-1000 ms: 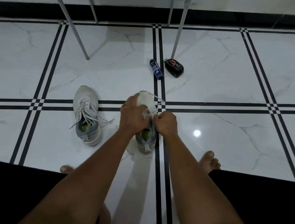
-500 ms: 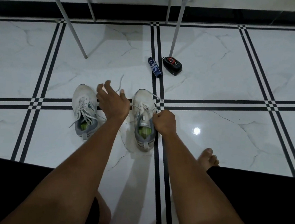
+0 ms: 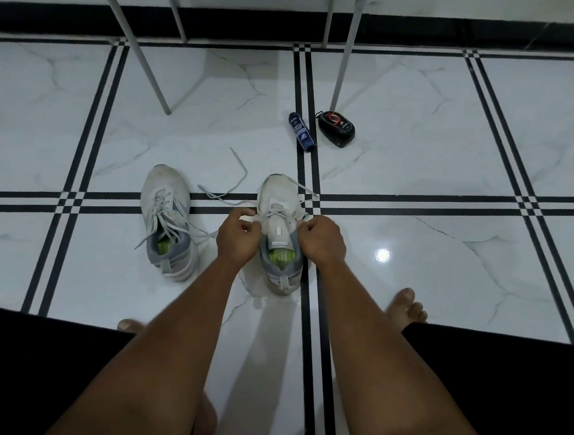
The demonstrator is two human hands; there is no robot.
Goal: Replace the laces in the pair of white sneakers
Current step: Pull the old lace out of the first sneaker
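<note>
Two white sneakers with green insoles stand toes away from me on the tiled floor. The left sneaker (image 3: 167,208) keeps its lace threaded, with loose ends. The right sneaker (image 3: 281,203) is partly unlaced and its tongue shows. A loose lace end (image 3: 228,187) trails over the floor between the shoes. My left hand (image 3: 237,235) pinches the lace at the shoe's left eyelets. My right hand (image 3: 321,239) pinches the lace on the shoe's right side.
A dark blue tube (image 3: 302,131) and a black case with a red mark (image 3: 336,128) lie beyond the shoes. A grey metal table's legs (image 3: 341,70) stand at the back. My bare toes (image 3: 407,307) rest at the right.
My left hand swung out to the left, drawing a length of lace free, then came back to the right sneaker's left side. My right hand stayed at the shoe.
</note>
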